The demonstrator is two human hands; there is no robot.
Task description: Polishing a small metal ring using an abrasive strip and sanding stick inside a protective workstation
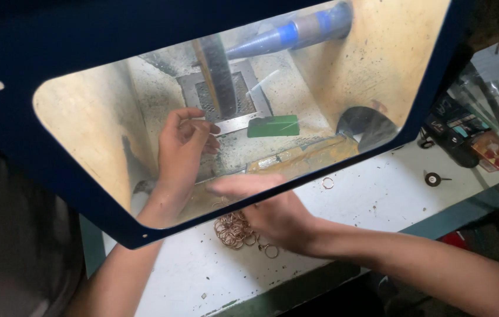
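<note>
Behind the clear window of a blue polishing cabinet point(73, 53), my left hand point(182, 147) is raised inside the box with its fingers curled together near a spinning buffing wheel point(219, 73); whether a ring sits between the fingertips is too small to tell. My right hand point(267, 205) reaches in from the right under the window's lower edge, fingers stretched flat, just above a heap of thin copper-coloured rings point(233, 230) on the white bench point(343, 205). A green compound bar point(273, 126) lies inside the box beside the wheel.
A blue tapered spindle point(296, 32) points in from the upper right. A metal grate point(226, 97) sits behind the wheel. One loose ring point(327, 183) and a small dark wheel on a shaft point(434, 179) lie on the bench. Boxes point(467, 132) stand at the right.
</note>
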